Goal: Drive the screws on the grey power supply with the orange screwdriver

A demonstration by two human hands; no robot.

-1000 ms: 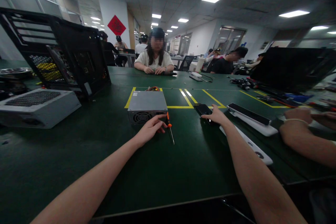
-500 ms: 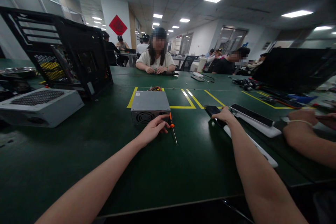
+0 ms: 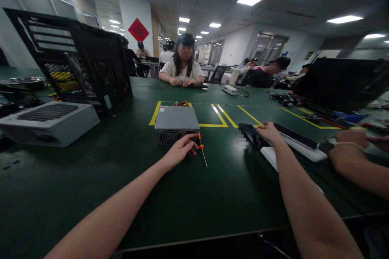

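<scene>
My left hand is open, its index finger reaching along the front of a grey power supply with a round fan grille. Its fingertips are close to the orange-and-black handle of a screwdriver, whose metal shaft points toward me. Whether they touch the handle I cannot tell. On the right, my right hand has its fingers stretched over the right side of a dark, glossy object at the end of a white strip-like device. My wrist and forearm cover part of that device.
A second black-and-white device lies just right of my right hand. Beyond it is another person's forearm. On the left stand a black computer case and another power supply. Yellow tape marks the green table.
My right hand has drawn back to the right along the dark object, uncovering more of it. My left hand stays by the power supply and screwdriver. The view has shifted slightly.
</scene>
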